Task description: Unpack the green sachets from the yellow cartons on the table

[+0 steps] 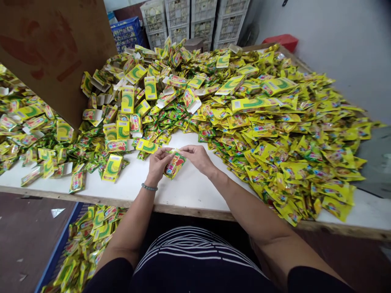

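Over the white tabletop point(195, 185), both hands hold one small green packet point(174, 166) with red and bright lettering on its face. My left hand point(157, 165) pinches its upper left edge and wears a beaded bracelet on the wrist. At the upper right corner, my right hand point(198, 158) grips with thumb and fingers. The fingers partly hide the packet's top, where something whitish shows. Just beyond my left hand lies a yellow box point(147, 146). Another yellow box point(112, 167) rests farther left on the table.
Yellow pouches point(275, 130) are heaped on the right. Small open boxes point(127, 99) and green pouches pile up at the back and left. A cardboard sheet point(58, 49) stands at left. Below the table edge, a blue crate point(58, 248) holds more packets. White crates point(179, 16) stand behind.
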A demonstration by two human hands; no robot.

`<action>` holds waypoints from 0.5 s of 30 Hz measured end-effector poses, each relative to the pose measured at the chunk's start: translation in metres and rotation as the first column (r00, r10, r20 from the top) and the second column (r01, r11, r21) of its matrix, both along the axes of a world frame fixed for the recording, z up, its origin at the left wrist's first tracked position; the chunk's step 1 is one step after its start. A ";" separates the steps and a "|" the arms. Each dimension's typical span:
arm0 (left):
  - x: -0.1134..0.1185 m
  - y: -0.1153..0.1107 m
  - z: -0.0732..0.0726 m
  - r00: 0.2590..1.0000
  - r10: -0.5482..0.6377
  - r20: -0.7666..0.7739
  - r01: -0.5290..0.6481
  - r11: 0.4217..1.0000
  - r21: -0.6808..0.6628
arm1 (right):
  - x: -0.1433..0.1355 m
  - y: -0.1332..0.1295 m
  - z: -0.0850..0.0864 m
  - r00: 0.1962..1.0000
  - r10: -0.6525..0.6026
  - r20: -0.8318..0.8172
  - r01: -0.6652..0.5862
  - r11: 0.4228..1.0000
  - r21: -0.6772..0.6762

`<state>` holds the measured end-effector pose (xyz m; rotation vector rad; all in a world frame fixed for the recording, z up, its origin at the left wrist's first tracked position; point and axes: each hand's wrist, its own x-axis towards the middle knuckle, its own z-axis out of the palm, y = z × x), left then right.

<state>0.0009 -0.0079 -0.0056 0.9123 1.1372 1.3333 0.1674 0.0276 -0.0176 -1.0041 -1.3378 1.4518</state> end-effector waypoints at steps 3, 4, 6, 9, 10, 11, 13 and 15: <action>-0.001 -0.001 0.000 0.999 -0.044 -0.005 0.044 0.999 0.005 | 0.005 0.004 -0.004 0.997 0.047 -0.061 -0.050 0.997 -0.053; -0.002 -0.001 0.000 0.999 -0.051 -0.001 0.051 0.999 0.008 | 0.007 0.005 -0.004 0.996 0.069 -0.061 -0.073 0.996 -0.053; -0.002 -0.002 0.000 0.999 -0.051 0.013 0.051 0.999 0.012 | 0.011 0.005 -0.003 0.992 0.119 -0.052 -0.122 0.992 -0.044; -0.003 -0.002 0.001 0.999 -0.039 0.036 0.039 0.999 0.008 | 0.014 0.002 0.003 0.986 0.168 -0.008 -0.168 0.986 0.014; -0.003 -0.002 0.001 0.998 -0.032 0.047 0.031 0.999 0.008 | 0.014 -0.001 0.005 0.986 0.161 0.035 -0.164 0.984 0.073; -0.004 -0.002 0.002 0.998 -0.020 0.059 0.020 1.000 0.009 | 0.012 -0.004 0.007 0.986 0.138 0.093 -0.151 0.976 0.155; -0.005 -0.001 0.002 0.997 0.007 0.081 -0.008 1.000 0.015 | 0.008 -0.011 0.011 0.974 0.041 0.224 -0.119 0.931 0.346; -0.006 -0.001 0.002 0.996 0.020 0.086 -0.022 1.000 0.019 | 0.003 -0.016 0.013 0.947 -0.055 0.315 -0.112 0.866 0.487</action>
